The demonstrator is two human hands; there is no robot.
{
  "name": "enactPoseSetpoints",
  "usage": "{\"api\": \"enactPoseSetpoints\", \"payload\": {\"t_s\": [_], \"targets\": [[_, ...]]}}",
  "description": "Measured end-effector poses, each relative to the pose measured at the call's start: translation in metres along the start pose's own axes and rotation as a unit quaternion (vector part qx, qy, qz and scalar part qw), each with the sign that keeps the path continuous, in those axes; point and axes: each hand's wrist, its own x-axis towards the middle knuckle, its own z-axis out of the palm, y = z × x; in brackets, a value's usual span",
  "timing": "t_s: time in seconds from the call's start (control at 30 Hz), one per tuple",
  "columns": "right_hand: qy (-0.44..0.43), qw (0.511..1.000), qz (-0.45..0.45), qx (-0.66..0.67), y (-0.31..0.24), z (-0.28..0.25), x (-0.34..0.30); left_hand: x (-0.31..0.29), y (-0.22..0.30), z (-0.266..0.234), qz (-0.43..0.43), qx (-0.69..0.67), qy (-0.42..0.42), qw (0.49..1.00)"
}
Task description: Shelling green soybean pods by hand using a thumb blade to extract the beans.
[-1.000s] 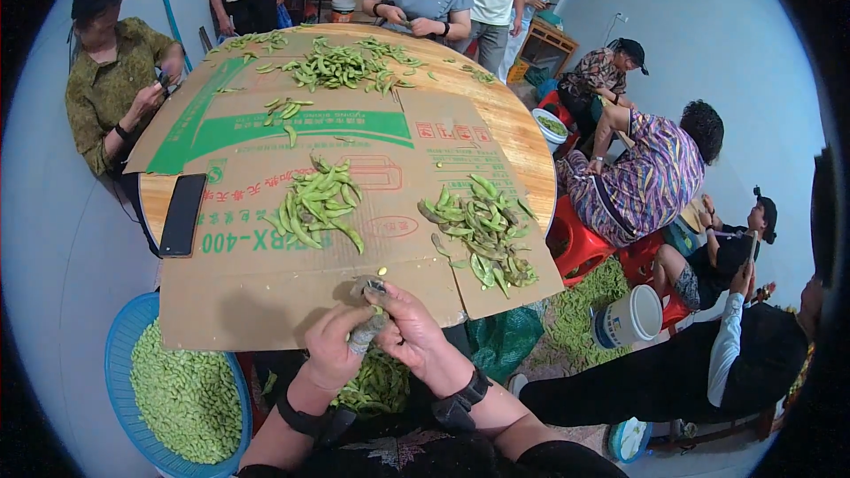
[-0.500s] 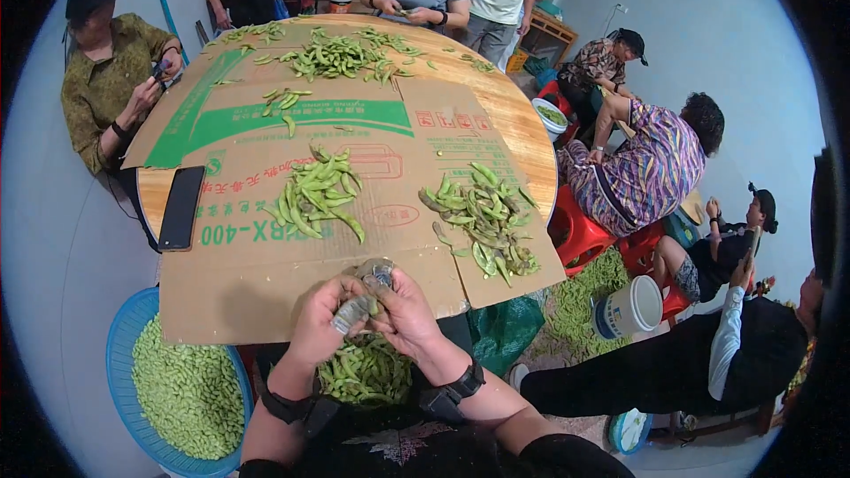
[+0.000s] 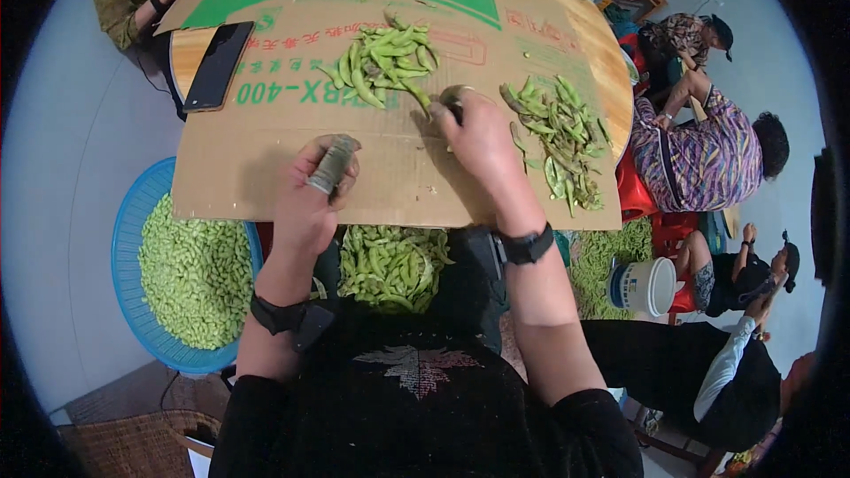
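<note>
My left hand point(image 3: 320, 179) is curled above the near part of the cardboard sheet point(image 3: 257, 164), a grey-green wrapping around its thumb. Whatever its fingers may hold is hidden. Reaching forward, my right hand point(image 3: 482, 137) has its thumb and fingers closed on the end of a green bean pod point(image 3: 416, 93) at the edge of the middle pod pile point(image 3: 381, 57). A second pile point(image 3: 562, 137), mixed with darker, emptied-looking pods, lies to the right. Below the cardboard's near edge, between my forearms, sits a heap of green pods point(image 3: 390, 270).
A blue basket point(image 3: 124, 274) of shelled green beans stands at lower left. A black phone point(image 3: 219, 66) lies on the table's left side. Several people sit or stand around, one in a patterned shirt point(image 3: 708, 159). A white bucket point(image 3: 655, 288) is near pods on the floor.
My hands were together at the cardboard's near edge; now they are apart. The right one has gone forward to the middle pile and gripped a pod. The view has tilted down.
</note>
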Motion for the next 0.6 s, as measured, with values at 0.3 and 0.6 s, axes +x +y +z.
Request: {"api": "enactPoseSetpoints", "payload": {"t_s": [0.3,0.6], "targets": [[-0.105,0.994,0.02,0.01,-0.021,-0.006,-0.022,-0.002,-0.01,0.038,0.244,0.619,-0.041,0.745],[-0.107,0.89,0.142,0.42,-0.029,-0.025,-0.063,0.001,-0.01,0.049,-0.008,0.412,-0.001,0.911]]}}
